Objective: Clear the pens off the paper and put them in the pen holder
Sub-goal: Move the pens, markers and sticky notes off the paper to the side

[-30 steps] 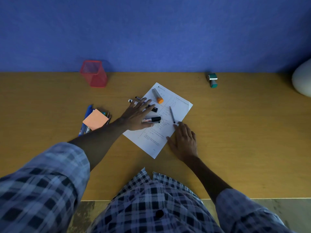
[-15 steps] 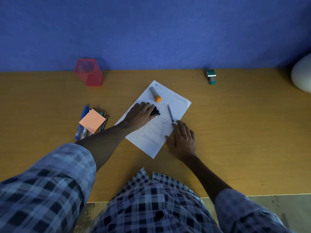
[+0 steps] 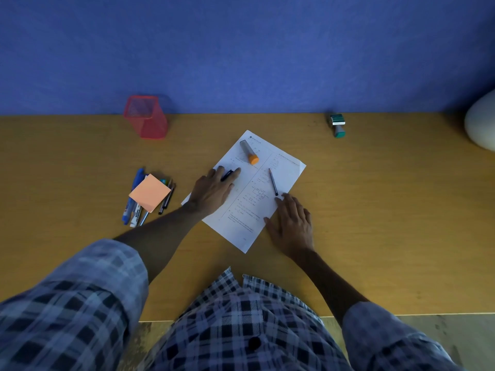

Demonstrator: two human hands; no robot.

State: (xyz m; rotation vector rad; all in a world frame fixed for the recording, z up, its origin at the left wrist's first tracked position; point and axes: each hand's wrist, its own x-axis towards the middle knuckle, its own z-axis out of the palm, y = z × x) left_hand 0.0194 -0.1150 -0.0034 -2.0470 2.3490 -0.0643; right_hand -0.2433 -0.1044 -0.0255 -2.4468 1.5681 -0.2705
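A printed white paper lies at an angle in the middle of the wooden desk. My left hand is over its left edge, fingers closed around gathered pens; a black pen end pokes out between the fingers. An orange-capped grey marker lies near the paper's top corner. A thin black pen lies on the right half. My right hand presses flat on the paper's right edge, fingertips just below that pen. The red mesh pen holder stands at the back left against the wall.
Left of the paper, an orange sticky-note pad lies on several pens and markers. A green stamp sits at the back right and a white rounded object at the far right edge. The blue wall bounds the desk behind.
My left hand went from spread over the black markers to closed around them; they no longer lie loose on the paper. The right hand has stayed in place.
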